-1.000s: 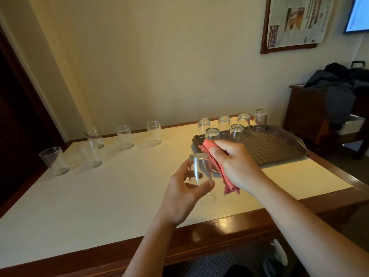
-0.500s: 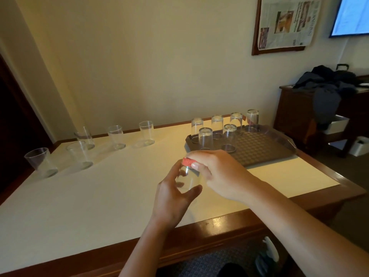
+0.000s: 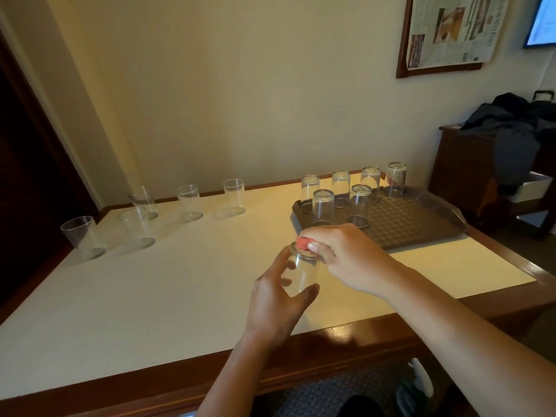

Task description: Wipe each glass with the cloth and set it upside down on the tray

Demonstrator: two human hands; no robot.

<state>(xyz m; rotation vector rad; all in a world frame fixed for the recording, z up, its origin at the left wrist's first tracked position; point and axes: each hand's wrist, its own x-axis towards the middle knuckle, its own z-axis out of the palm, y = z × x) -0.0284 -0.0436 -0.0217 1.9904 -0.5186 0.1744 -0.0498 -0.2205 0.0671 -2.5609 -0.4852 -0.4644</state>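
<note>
Held glass: clear tumbler above the tabletop, at 7 o'clock from the tray, near its front-left corner.
Left grip: left hand wraps the glass wall, thumb on the near side, fingers on the far side; clamped on the glass.
Right grip: right hand clamped on the red cloth, fingers curled; only a small tuft of cloth shows at the fingertips, pressed on the upper end of the glass.
Change over last second: the cloth hung open beside the glass and is now bunched almost wholly inside the fist; the right hand went from the side of the glass to its top end. The glass sits lower and nearer the tabletop.
Reading: wipe has passed from wall to end face, likely the closing stroke; cannot tell which end is up.
Tray count: six glasses upside down, four in the far row, two in the near row; same as a second ago.
Unwiped: five upright glasses at 10 o'clock from the hands.
Progress: seventh glass in hand, not yet placed.
</note>
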